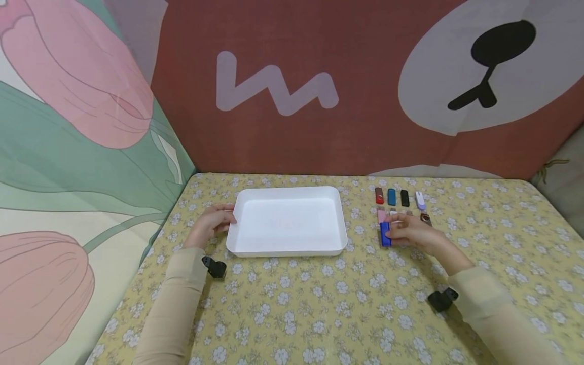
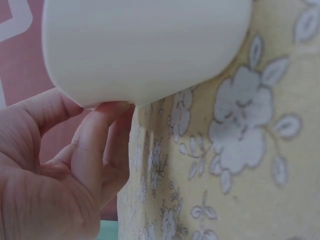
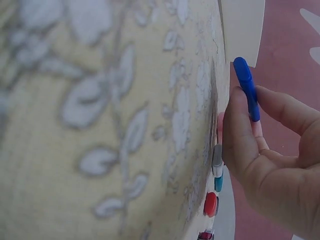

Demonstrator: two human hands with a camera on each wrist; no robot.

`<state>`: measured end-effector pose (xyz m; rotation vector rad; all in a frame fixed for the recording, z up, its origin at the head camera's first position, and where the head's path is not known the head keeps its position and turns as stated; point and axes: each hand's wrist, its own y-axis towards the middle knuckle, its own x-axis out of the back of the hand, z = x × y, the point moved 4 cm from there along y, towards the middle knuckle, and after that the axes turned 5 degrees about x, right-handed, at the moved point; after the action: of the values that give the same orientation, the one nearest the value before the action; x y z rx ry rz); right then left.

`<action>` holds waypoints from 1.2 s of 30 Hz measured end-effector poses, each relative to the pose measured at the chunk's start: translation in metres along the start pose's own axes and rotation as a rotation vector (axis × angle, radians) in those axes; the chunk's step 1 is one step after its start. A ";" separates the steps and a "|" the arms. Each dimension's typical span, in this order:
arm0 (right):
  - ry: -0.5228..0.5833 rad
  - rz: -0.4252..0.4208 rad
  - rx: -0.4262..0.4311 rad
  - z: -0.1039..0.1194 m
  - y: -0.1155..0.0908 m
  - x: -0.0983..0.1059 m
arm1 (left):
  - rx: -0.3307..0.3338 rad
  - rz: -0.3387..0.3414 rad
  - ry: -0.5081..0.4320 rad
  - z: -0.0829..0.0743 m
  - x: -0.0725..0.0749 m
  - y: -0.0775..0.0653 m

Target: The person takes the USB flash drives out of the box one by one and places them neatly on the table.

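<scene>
A white rectangular tray (image 1: pixel 287 252) lies on the flowered cloth, its inside bare. At its left end, my left hand (image 1: pixel 212 223) pinches the rim; in the left wrist view the thumb and bent fingers meet at the tray's edge (image 2: pixel 145 55). To the right of the tray, my right hand (image 1: pixel 412 233) pinches a blue USB flash drive (image 1: pixel 385 235) between thumb and fingers. The right wrist view shows this blue drive (image 3: pixel 246 85) edge-on, raised off the cloth. Beneath and behind that hand, a pink flash drive (image 1: pixel 381 216) and a few others are partly hidden.
Behind the right hand stands a row of flash drives: red (image 1: pixel 379 195), teal (image 1: pixel 391 197), black (image 1: pixel 404 198) and white-and-purple (image 1: pixel 420 200). A brown one (image 1: pixel 426 218) lies by the right knuckles. A printed fabric wall (image 1: pixel 292 142) rises at the table's back edge.
</scene>
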<state>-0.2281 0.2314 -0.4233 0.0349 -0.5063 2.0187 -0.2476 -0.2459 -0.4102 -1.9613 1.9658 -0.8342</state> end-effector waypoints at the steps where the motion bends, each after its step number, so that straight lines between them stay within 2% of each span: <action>1: -0.002 0.003 -0.007 0.000 0.000 0.000 | 0.000 0.001 0.004 0.000 0.000 0.000; 15: -0.064 0.030 -0.021 0.000 -0.001 -0.004 | 0.009 -0.007 0.005 0.001 0.000 0.001; 36: -0.219 -0.038 -0.050 -0.001 0.000 -0.005 | 0.011 -0.009 0.017 0.003 0.002 0.004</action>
<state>-0.2255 0.2269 -0.4253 0.2361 -0.6891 1.9744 -0.2493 -0.2485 -0.4149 -1.9649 1.9587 -0.8649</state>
